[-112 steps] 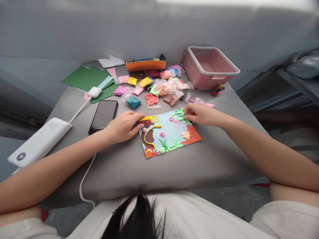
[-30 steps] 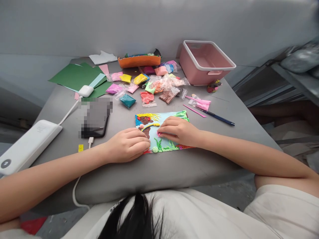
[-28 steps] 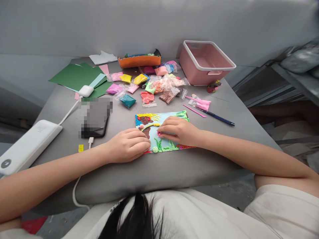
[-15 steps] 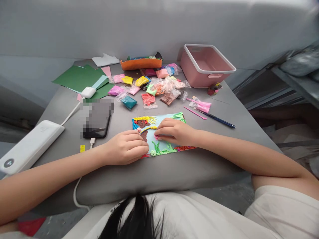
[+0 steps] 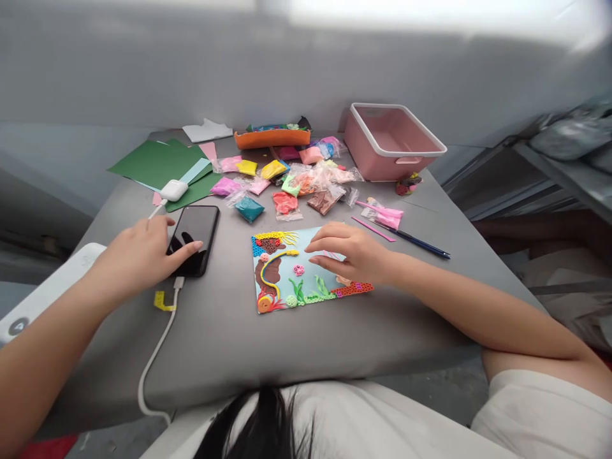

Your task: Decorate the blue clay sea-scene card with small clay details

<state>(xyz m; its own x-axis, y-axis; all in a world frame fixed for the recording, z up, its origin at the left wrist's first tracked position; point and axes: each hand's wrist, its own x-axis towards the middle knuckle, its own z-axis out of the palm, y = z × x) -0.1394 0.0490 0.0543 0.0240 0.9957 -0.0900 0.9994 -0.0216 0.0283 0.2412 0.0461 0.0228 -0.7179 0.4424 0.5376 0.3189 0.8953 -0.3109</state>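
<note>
My left hand [image 5: 143, 252] is at the left edge of a black phone [image 5: 198, 233], its thumb stretched over the dark screen and its fingers apart. Whether it touches the phone I cannot tell. A clay picture [image 5: 282, 245] with a light blue ground lies in front of me. It carries a yellow and blue eel-like strip [image 5: 276, 280], green weeds [image 5: 322, 288], a small pink clay figure [image 5: 298, 270] and a red-orange strip [image 5: 356, 289]. Over its right part hovers my right hand [image 5: 356, 252], fingers loosely stretched and holding nothing; it hides some of the picture.
Several bags of coloured clay [image 5: 303, 182] lie behind the picture. A pink basket [image 5: 382, 153] stands at back right, an orange container [image 5: 272, 139] at the back. Pink tools [image 5: 373, 228] and a dark blue pen-like tool [image 5: 421, 242] lie right; green paper [image 5: 143, 162], a power bank [image 5: 52, 287] and cable [image 5: 153, 363] left.
My left hand has left the picture and moved left to the phone. My right hand has drawn back from the small pink figure, which stays on the picture. The view has tilted up slightly.
</note>
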